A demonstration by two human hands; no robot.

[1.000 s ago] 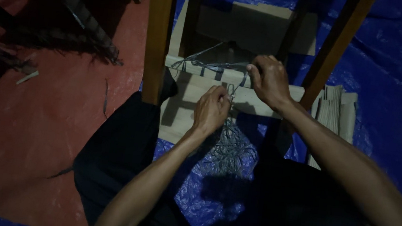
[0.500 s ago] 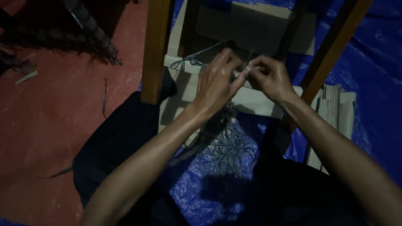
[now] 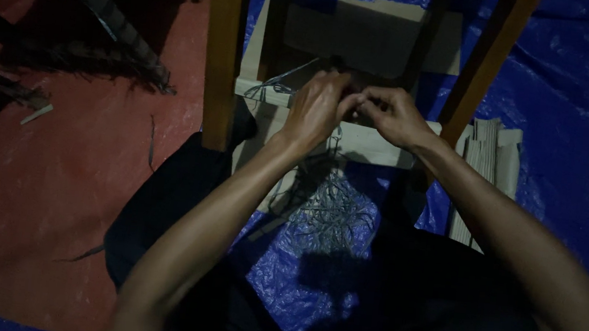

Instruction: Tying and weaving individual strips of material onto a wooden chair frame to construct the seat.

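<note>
My left hand and my right hand meet fingertip to fingertip over a pale wooden crossbar of a wooden frame. Both pinch thin grey strands that run across the bar. A loose tangle of the same grey strands hangs and lies below my hands on the blue tarp. The exact grip of the fingers is hidden in the dim light.
Two orange-brown wooden legs rise left and right of my hands. A stack of pale slats lies at the right. Dark dried fronds lie on the red floor at the left. My dark-clothed lap fills the lower middle.
My left hand rose from the hanging tangle up to the crossbar and joined the right hand. The right hand shifted slightly left.
</note>
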